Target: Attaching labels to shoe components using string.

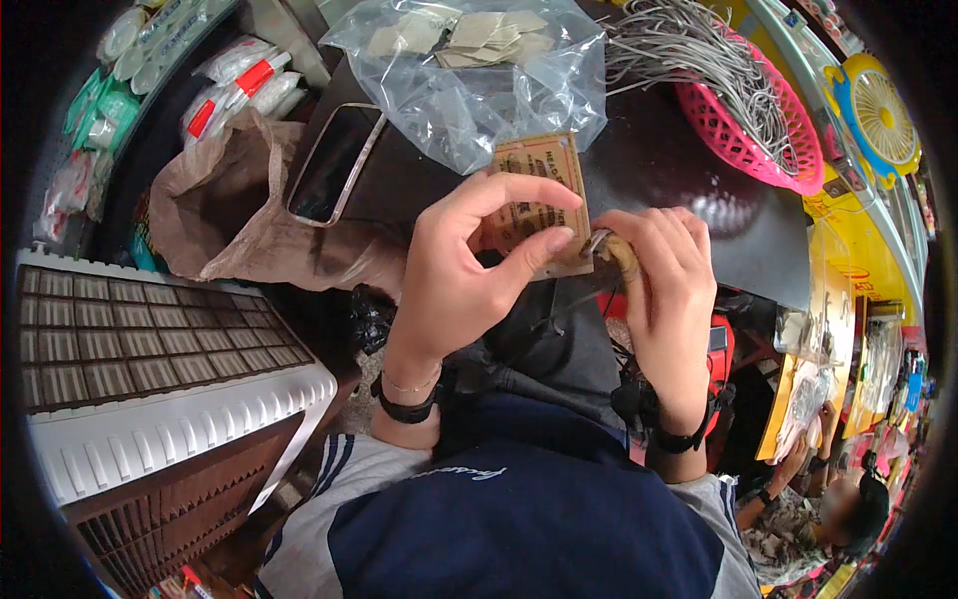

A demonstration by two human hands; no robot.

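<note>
My left hand (461, 255) pinches a small brown printed card (541, 165) between thumb and fingers, holding it tilted above the dark table (659, 165). Close against the card's right edge, my right hand (667, 262) is closed on a tan, curved, cord-like piece (627, 262) with a shiny metal bit at its end. Its exact kind is hard to make out, and the right fingers hide part of it. Just beyond the card lies a clear plastic bag (439, 110) with several pale cards (494, 40) in it.
Far right, a pink basket (804, 170) holds a heap of grey cords (723, 75). A phone (339, 160) lies on the left beside an open brown bag (225, 195). A white slatted appliance (180, 434) stands near left. At right are a yellow-blue fan (883, 115) and another person (798, 529).
</note>
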